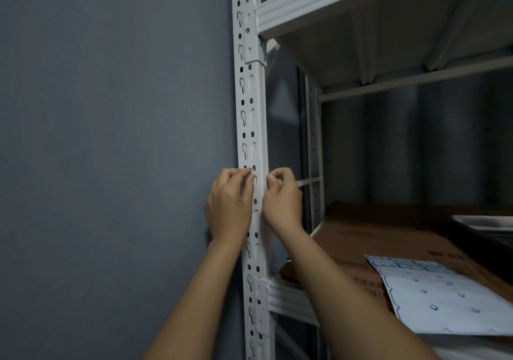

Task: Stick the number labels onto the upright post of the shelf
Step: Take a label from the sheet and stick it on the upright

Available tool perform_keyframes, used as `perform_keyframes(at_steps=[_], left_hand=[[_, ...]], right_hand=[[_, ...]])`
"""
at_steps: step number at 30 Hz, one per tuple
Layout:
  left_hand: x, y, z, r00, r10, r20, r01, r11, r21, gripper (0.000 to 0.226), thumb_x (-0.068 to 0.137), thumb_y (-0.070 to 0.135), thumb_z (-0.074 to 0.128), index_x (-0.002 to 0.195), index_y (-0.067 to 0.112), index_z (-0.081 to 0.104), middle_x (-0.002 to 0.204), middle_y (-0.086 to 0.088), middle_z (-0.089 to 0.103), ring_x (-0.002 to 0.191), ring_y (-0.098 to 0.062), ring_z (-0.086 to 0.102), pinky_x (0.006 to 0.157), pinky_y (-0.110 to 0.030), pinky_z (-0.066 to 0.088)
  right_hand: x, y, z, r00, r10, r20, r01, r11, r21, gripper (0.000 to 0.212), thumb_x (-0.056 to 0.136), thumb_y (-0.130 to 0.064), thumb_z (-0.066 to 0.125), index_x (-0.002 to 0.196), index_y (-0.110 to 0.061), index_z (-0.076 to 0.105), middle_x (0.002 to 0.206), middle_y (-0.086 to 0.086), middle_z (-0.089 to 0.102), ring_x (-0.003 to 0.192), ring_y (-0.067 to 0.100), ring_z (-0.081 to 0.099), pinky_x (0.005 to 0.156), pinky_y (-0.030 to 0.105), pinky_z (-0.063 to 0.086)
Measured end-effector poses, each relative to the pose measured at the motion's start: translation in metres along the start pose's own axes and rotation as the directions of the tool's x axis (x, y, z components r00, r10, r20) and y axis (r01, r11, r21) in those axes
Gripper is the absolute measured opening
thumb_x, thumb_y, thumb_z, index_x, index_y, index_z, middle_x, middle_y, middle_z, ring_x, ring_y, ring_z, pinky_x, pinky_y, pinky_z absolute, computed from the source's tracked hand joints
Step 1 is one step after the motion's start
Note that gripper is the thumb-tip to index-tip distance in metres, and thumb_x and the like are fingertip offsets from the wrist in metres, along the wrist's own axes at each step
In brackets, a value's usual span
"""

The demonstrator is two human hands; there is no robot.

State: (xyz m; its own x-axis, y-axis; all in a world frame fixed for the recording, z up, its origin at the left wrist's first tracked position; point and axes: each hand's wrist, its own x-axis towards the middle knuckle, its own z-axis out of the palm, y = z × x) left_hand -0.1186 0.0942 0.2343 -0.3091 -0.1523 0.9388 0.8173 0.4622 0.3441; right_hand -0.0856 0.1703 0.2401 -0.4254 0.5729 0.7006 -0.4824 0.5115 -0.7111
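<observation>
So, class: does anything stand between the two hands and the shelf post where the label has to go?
Nothing visible does. The left hand and the right hand are already at the post, fingers curled against its face from either side. The label itself is too small to make out. The sticker sheet lies aside on the cardboard.

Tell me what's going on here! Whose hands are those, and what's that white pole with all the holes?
There is no machine here, just a person wearing a camera on the head, so you see their own arms from above. The pole is the upright post of a metal shelf. The left hand and right hand are both up against it, fingers curled together at the front of the post as if pinching something tiny; it is too small to make out. On the shelf lies a brown cardboard box, and on it a white label sheet.
</observation>
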Motion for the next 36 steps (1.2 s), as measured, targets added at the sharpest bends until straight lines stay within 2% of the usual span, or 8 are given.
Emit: perform_keyframes(at_steps=[3,7,10,14,17,24,29,36], left_hand=[[0.004,0.000,-0.003,0.998,0.059,-0.004,-0.058,0.996,0.069,0.013,0.089,0.023,0.064,0.097,0.016,0.072,0.093,0.000,0.065,0.078,-0.023,0.062,0.060,-0.025,0.035],[0.008,0.000,-0.004,0.985,0.175,0.008,-0.173,0.967,0.188,0.005,0.081,0.016,0.073,0.081,0.013,0.070,0.080,-0.003,0.064,0.057,-0.026,0.061,0.050,-0.023,0.033],[0.012,0.000,-0.005,0.963,0.270,0.018,-0.264,0.918,0.296,0.015,0.074,0.015,0.078,0.069,0.011,0.064,0.069,-0.003,0.060,0.042,-0.023,0.053,0.045,-0.018,0.027],[0.018,-0.002,-0.008,0.928,0.373,0.009,-0.351,0.863,0.363,0.027,0.084,0.029,0.051,0.065,0.013,0.062,0.067,0.000,0.058,0.038,-0.019,0.049,0.042,-0.016,0.021],[0.021,-0.004,-0.009,0.915,0.403,0.012,-0.383,0.859,0.339,0.032,0.086,0.031,0.045,0.066,0.013,0.062,0.068,0.000,0.058,0.037,-0.020,0.049,0.041,-0.017,0.021],[0.020,-0.006,-0.006,0.940,0.341,-0.002,-0.329,0.909,0.254,0.030,0.085,0.031,0.042,0.071,0.013,0.062,0.073,0.000,0.061,0.045,-0.020,0.054,0.041,-0.020,0.028],[0.015,-0.006,-0.005,0.984,0.177,0.017,-0.178,0.975,0.132,0.011,0.086,0.020,0.062,0.077,0.013,0.064,0.082,0.001,0.065,0.061,-0.023,0.062,0.050,-0.026,0.036],[0.009,-0.002,-0.002,1.000,0.018,0.018,-0.019,0.998,0.059,0.009,0.089,0.024,0.059,0.087,0.017,0.065,0.094,0.005,0.064,0.081,-0.018,0.062,0.061,-0.026,0.035]], right_hand=[[0.000,-0.001,0.000,1.000,-0.009,-0.005,0.009,1.000,0.000,0.011,0.099,-0.012,0.045,0.093,-0.010,0.054,0.071,-0.004,0.054,0.066,0.016,0.052,0.066,0.036,0.044],[-0.001,0.000,0.000,1.000,-0.011,-0.008,0.011,1.000,-0.003,0.011,0.099,-0.012,0.045,0.092,-0.012,0.053,0.070,-0.004,0.055,0.068,0.019,0.053,0.067,0.039,0.045],[-0.001,0.001,0.000,1.000,-0.018,-0.007,0.018,1.000,-0.002,0.010,0.099,-0.012,0.045,0.093,-0.011,0.054,0.071,-0.004,0.054,0.068,0.018,0.053,0.066,0.038,0.045],[0.000,0.002,-0.001,1.000,-0.031,-0.004,0.031,1.000,-0.005,0.012,0.099,-0.011,0.045,0.090,-0.014,0.052,0.069,-0.005,0.053,0.063,0.013,0.050,0.062,0.031,0.041],[0.000,0.003,0.000,1.000,-0.029,-0.004,0.029,1.000,-0.003,0.012,0.099,-0.011,0.045,0.090,-0.015,0.051,0.068,-0.005,0.053,0.062,0.013,0.048,0.061,0.030,0.039],[0.001,0.004,0.000,0.999,-0.036,-0.001,0.036,0.999,0.001,0.012,0.099,-0.010,0.045,0.089,-0.016,0.050,0.068,-0.005,0.053,0.061,0.012,0.048,0.060,0.028,0.037],[0.002,0.005,0.000,1.000,-0.031,0.004,0.031,1.000,0.004,0.012,0.098,-0.010,0.045,0.089,-0.015,0.050,0.067,-0.004,0.053,0.059,0.011,0.048,0.059,0.028,0.036],[0.001,0.006,-0.001,1.000,-0.028,0.009,0.028,1.000,0.010,0.010,0.098,-0.010,0.046,0.091,-0.012,0.053,0.068,-0.003,0.054,0.060,0.013,0.048,0.059,0.028,0.038]])
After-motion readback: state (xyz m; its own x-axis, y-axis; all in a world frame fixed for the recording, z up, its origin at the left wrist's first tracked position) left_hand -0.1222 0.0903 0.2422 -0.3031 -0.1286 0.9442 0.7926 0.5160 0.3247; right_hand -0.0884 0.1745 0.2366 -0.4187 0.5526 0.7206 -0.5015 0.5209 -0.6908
